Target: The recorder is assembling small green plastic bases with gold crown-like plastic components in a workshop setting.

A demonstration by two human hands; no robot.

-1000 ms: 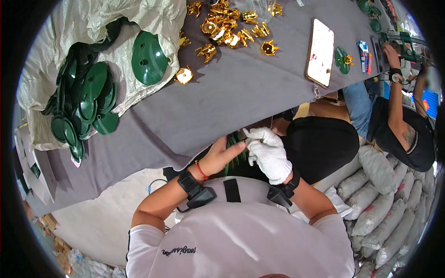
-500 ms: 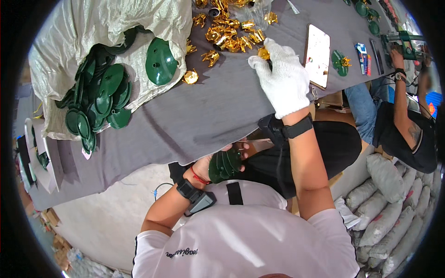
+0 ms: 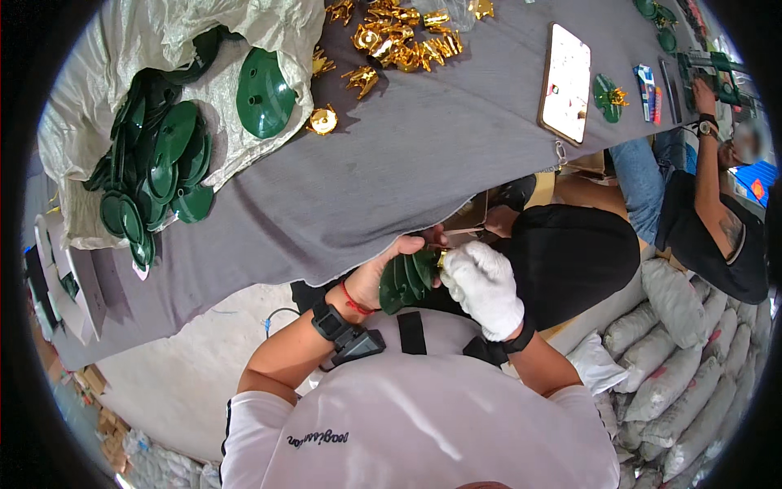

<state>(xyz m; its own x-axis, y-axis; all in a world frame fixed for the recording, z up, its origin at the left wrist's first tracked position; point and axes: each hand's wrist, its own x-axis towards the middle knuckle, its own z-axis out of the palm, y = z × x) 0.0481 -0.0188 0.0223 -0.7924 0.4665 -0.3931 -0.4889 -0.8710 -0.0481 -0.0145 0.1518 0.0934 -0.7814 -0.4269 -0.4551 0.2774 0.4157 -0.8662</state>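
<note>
As the right hand [image 3: 486, 291] returns from the upper-centre pile [image 3: 407, 55], its apparently pinched gold piece [image 3: 442, 258] reaches the green discs [image 3: 401, 285] the left hand [image 3: 373, 277] holds mid-frame.

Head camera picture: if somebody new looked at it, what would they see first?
Probably the shiny gold pieces scattered on the grey cloth at the top. Then maybe the bright white glove on the right hand near the middle, beside the green discs in the left hand. At upper left, more green discs lie at the mouth of a big pale sack.
</note>
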